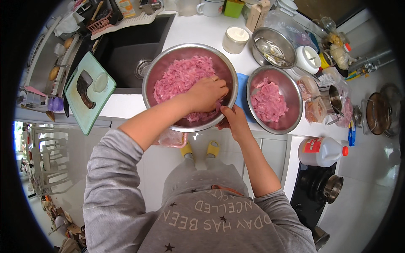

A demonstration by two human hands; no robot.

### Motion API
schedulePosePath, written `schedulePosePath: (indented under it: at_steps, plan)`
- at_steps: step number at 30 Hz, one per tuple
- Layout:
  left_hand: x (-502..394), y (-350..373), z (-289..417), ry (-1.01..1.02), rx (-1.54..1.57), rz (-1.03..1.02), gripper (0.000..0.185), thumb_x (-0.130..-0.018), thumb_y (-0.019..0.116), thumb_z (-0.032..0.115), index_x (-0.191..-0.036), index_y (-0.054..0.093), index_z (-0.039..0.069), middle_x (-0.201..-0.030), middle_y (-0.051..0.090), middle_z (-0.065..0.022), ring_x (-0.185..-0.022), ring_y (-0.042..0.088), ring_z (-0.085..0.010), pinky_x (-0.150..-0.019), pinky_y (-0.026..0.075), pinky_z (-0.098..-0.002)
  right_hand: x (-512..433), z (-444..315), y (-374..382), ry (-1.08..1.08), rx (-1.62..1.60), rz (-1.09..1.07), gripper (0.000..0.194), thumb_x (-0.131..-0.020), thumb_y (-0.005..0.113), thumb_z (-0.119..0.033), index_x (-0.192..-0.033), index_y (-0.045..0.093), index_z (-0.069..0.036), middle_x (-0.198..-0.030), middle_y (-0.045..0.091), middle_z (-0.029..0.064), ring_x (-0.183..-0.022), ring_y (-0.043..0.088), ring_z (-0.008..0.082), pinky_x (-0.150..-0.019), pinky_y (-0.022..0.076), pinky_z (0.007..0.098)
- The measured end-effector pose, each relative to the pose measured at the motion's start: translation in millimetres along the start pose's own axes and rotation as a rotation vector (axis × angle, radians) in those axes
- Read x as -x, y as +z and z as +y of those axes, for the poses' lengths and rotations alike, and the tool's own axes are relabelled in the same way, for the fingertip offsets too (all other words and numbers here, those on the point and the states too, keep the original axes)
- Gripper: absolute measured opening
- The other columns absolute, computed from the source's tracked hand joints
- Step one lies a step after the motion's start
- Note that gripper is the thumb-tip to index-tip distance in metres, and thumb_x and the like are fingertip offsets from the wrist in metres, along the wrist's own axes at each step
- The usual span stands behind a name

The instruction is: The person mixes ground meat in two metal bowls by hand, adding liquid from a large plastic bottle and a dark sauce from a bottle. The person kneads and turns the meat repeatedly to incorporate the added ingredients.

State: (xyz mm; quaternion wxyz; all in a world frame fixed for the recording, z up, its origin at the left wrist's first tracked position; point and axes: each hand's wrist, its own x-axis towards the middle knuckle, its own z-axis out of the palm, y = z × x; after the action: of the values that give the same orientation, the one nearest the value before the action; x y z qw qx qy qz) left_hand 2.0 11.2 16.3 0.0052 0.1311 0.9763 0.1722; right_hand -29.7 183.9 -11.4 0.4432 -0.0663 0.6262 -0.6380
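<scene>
A large stainless steel bowl (148, 104) of sliced raw pink meat (186, 72) stands at the counter's front edge. Inside it, at the right side, my left hand (208, 93) is curled down into the meat, with its fingertips hidden. My right hand (232, 120) grips the bowl's near right rim, thumb on top and fingers underneath. To the right, a second steel bowl (292, 121) holds a smaller heap of the same meat (269, 102). A blue sheet (243, 91) shows between the two bowls.
Left lie a black sink (126, 57) and a green cutting board (106, 90) bearing a cleaver (84, 90). Behind stand a jar of white powder (235, 39) and a steel bowl with a utensil (258, 57). Plastic tubs (314, 110) and a large jug (319, 151) are at right.
</scene>
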Motion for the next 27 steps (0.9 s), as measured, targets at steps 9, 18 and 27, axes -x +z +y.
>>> schedulePosePath:
  at_steps: [9,18,27]
  plan:
    - [50,-35,-22,0.246,-0.160,-0.166,0.021,-0.078,0.061,0.015,-0.098,0.068,0.010,-0.108,0.058,-0.0043,-0.119,0.044,-0.0266,-0.104,0.033,-0.0431,1,1,-2,-0.014,0.042,0.011,0.028,-0.090,0.055,-0.025,-0.103,0.056,0.000,-0.080,0.065,0.0098,-0.057,0.063,0.0171,-0.049,0.0515,0.0267]
    - [32,-14,-15,0.368,-0.099,-0.314,0.015,-0.074,0.061,0.014,-0.087,0.067,0.010,-0.099,0.058,-0.0019,-0.124,0.042,-0.0251,-0.115,0.015,-0.0552,0,2,-2,-0.004,-0.022,0.008,0.027,-0.090,0.057,-0.019,-0.106,0.052,0.001,-0.075,0.062,0.0097,-0.053,0.063,0.0185,-0.045,0.0504,0.0274]
    - [73,-38,-45,0.004,-0.126,0.068,0.024,-0.061,0.068,0.003,-0.084,0.061,0.005,-0.094,0.056,-0.0081,-0.108,0.051,-0.0272,-0.108,0.032,-0.0463,3,-1,-2,-0.019,0.021,0.007,0.029,-0.090,0.056,-0.025,-0.104,0.054,0.001,-0.081,0.063,0.0095,-0.059,0.062,0.0176,-0.051,0.0508,0.0273]
